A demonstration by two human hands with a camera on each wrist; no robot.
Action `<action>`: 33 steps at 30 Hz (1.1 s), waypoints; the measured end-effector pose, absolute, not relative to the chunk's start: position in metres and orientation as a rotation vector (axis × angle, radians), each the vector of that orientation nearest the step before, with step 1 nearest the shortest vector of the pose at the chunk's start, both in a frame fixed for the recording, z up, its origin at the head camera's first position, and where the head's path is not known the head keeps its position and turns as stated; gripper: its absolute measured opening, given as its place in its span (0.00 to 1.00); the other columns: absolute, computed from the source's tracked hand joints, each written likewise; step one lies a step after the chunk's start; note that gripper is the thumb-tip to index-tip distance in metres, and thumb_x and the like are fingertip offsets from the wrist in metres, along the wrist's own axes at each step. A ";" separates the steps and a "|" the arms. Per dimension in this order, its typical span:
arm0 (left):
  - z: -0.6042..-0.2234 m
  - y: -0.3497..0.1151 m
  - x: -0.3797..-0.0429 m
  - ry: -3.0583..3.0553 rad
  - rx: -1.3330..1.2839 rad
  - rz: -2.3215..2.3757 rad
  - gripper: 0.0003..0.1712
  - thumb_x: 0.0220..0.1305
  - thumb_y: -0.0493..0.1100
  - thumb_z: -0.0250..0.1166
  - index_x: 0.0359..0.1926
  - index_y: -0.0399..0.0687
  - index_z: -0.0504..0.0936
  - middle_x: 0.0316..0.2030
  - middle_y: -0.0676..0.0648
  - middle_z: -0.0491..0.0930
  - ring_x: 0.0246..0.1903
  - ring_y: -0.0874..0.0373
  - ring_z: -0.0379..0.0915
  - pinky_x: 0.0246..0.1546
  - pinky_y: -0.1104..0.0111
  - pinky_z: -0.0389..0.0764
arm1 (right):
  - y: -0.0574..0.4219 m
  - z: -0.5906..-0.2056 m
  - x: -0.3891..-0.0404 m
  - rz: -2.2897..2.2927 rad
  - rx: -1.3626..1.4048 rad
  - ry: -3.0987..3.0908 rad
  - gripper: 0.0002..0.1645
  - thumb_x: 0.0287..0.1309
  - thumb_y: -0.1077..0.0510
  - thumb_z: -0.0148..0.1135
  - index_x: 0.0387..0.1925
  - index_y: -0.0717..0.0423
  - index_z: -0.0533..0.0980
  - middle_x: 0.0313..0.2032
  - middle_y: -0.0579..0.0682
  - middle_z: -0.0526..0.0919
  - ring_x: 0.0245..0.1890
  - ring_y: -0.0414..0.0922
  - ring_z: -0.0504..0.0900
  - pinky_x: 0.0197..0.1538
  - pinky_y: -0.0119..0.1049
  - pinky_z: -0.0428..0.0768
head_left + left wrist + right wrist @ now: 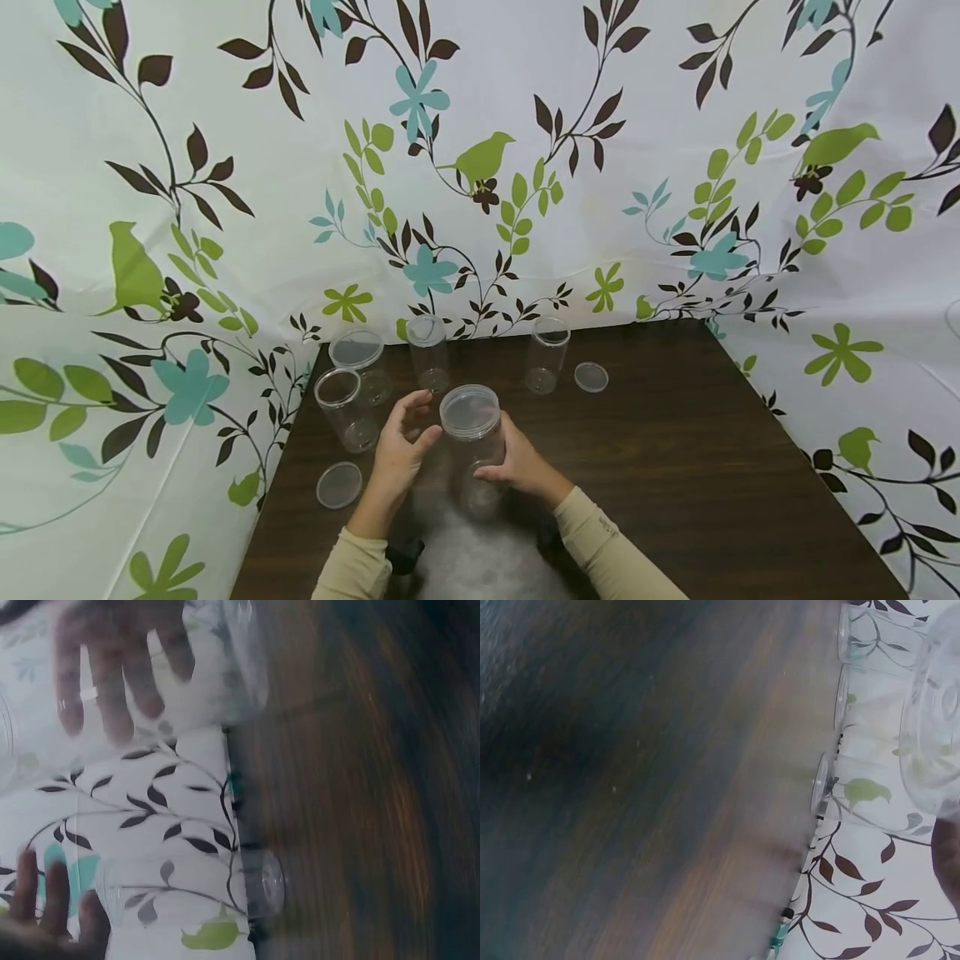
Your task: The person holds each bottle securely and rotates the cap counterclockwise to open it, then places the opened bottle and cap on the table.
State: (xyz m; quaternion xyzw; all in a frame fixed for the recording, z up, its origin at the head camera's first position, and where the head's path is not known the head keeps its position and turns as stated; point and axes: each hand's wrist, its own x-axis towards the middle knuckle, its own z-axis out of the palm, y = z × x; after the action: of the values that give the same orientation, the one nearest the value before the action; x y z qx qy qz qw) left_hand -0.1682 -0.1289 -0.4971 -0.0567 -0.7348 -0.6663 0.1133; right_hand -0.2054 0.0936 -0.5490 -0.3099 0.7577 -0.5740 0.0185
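Observation:
My right hand grips a clear plastic jar around its side and holds it upright above the dark table. A translucent lid sits on top of this jar. Just left of the jar is my left hand, its fingers loosely bent and nothing in its grasp. In the left wrist view, fingers of the right hand show through the held jar's clear wall, and my left hand's spread fingers are apart from it. The jar's base fills the right edge of the right wrist view.
An uncapped clear jar stands at the left, with a wide lidded jar behind it. Two more jars, one behind the left hand and one further right, stand near the back edge. Loose lids lie on the table.

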 end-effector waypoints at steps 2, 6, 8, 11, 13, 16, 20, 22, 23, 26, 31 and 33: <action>-0.498 -0.133 -0.169 -2.150 -0.256 -1.990 0.34 0.63 0.45 0.73 0.68 0.45 0.72 0.62 0.38 0.75 0.60 0.48 0.69 0.55 0.53 0.69 | 0.095 -0.549 -0.206 -1.761 -0.996 2.321 0.56 0.39 0.63 0.82 0.68 0.68 0.60 0.59 0.62 0.76 0.60 0.46 0.75 0.65 0.37 0.70; -0.499 -0.134 -0.171 -2.140 -0.343 -2.055 0.39 0.62 0.54 0.72 0.70 0.45 0.71 0.63 0.37 0.75 0.57 0.56 0.71 0.52 0.64 0.73 | 0.097 -0.547 -0.206 -1.730 -1.027 2.277 0.55 0.42 0.62 0.82 0.69 0.66 0.60 0.59 0.61 0.76 0.59 0.47 0.76 0.64 0.38 0.72; -0.500 -0.134 -0.172 -2.142 -0.362 -2.091 0.39 0.63 0.53 0.72 0.70 0.43 0.72 0.62 0.36 0.76 0.54 0.59 0.73 0.51 0.67 0.75 | 0.098 -0.546 -0.206 -1.708 -1.049 2.269 0.55 0.44 0.61 0.82 0.69 0.65 0.60 0.60 0.60 0.76 0.60 0.47 0.75 0.64 0.39 0.72; -0.501 -0.132 -0.173 -2.154 -0.381 -2.130 0.36 0.64 0.48 0.71 0.69 0.40 0.73 0.62 0.36 0.77 0.51 0.60 0.76 0.48 0.68 0.77 | 0.099 -0.546 -0.206 -1.672 -1.074 2.283 0.56 0.45 0.59 0.82 0.70 0.64 0.58 0.61 0.60 0.76 0.61 0.47 0.75 0.65 0.40 0.71; -0.500 -0.130 -0.172 -2.165 -0.363 -2.150 0.33 0.64 0.45 0.71 0.68 0.41 0.75 0.60 0.37 0.78 0.49 0.59 0.76 0.47 0.68 0.77 | 0.100 -0.546 -0.205 -1.663 -1.076 2.300 0.56 0.45 0.58 0.82 0.70 0.64 0.58 0.61 0.60 0.76 0.61 0.48 0.75 0.65 0.40 0.71; -0.498 -0.122 -0.171 -2.158 -0.296 -2.162 0.31 0.63 0.40 0.72 0.66 0.42 0.76 0.56 0.39 0.78 0.49 0.55 0.75 0.46 0.67 0.77 | 0.100 -0.549 -0.206 -1.660 -1.059 2.365 0.57 0.44 0.58 0.83 0.69 0.65 0.58 0.60 0.60 0.77 0.60 0.50 0.76 0.64 0.42 0.72; -0.498 -0.106 -0.168 -2.140 -0.172 -2.108 0.33 0.59 0.37 0.75 0.64 0.41 0.73 0.52 0.42 0.77 0.50 0.52 0.73 0.51 0.59 0.73 | 0.098 -0.552 -0.204 -1.646 -0.997 2.496 0.59 0.42 0.57 0.84 0.70 0.66 0.58 0.61 0.61 0.75 0.61 0.54 0.75 0.64 0.47 0.73; -0.498 -0.096 -0.166 -2.126 -0.105 -2.050 0.35 0.57 0.38 0.77 0.62 0.41 0.70 0.54 0.42 0.76 0.52 0.51 0.71 0.55 0.54 0.69 | 0.096 -0.553 -0.202 -1.627 -0.967 2.582 0.60 0.41 0.56 0.85 0.70 0.67 0.58 0.62 0.61 0.74 0.62 0.55 0.75 0.63 0.50 0.73; -0.498 -0.090 -0.165 -2.119 -0.072 -2.016 0.36 0.57 0.38 0.77 0.62 0.41 0.69 0.55 0.42 0.76 0.53 0.50 0.71 0.55 0.52 0.68 | 0.095 -0.553 -0.202 -1.622 -0.952 2.621 0.61 0.41 0.55 0.85 0.71 0.67 0.59 0.62 0.61 0.74 0.62 0.55 0.74 0.63 0.52 0.73; -0.496 -0.075 -0.163 -2.085 0.004 -1.924 0.39 0.54 0.41 0.79 0.61 0.40 0.66 0.56 0.42 0.75 0.54 0.48 0.70 0.56 0.50 0.66 | 0.092 -0.555 -0.200 -1.574 -0.943 2.793 0.62 0.39 0.52 0.86 0.70 0.67 0.60 0.62 0.62 0.73 0.62 0.56 0.75 0.62 0.54 0.74; -0.495 -0.058 -0.164 -2.034 0.040 -1.756 0.41 0.52 0.46 0.81 0.57 0.38 0.65 0.61 0.39 0.70 0.63 0.44 0.65 0.64 0.47 0.61 | 0.087 -0.557 -0.200 -1.446 -0.901 3.099 0.64 0.33 0.49 0.89 0.67 0.69 0.62 0.57 0.64 0.76 0.56 0.59 0.78 0.56 0.55 0.78; -0.496 -0.055 -0.166 -2.020 0.030 -1.676 0.43 0.51 0.53 0.81 0.56 0.37 0.65 0.62 0.39 0.68 0.65 0.42 0.62 0.66 0.45 0.59 | 0.086 -0.557 -0.201 -1.441 -0.881 3.137 0.64 0.31 0.50 0.89 0.67 0.69 0.62 0.56 0.64 0.76 0.55 0.59 0.78 0.55 0.56 0.78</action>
State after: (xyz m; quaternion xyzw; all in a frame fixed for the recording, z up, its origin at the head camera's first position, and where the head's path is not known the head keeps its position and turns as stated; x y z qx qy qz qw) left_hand -0.1656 -0.0549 -0.4960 0.0110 -0.7440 -0.6173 0.2556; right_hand -0.2013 0.0864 -0.5570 -0.2419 0.8611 -0.3954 -0.2091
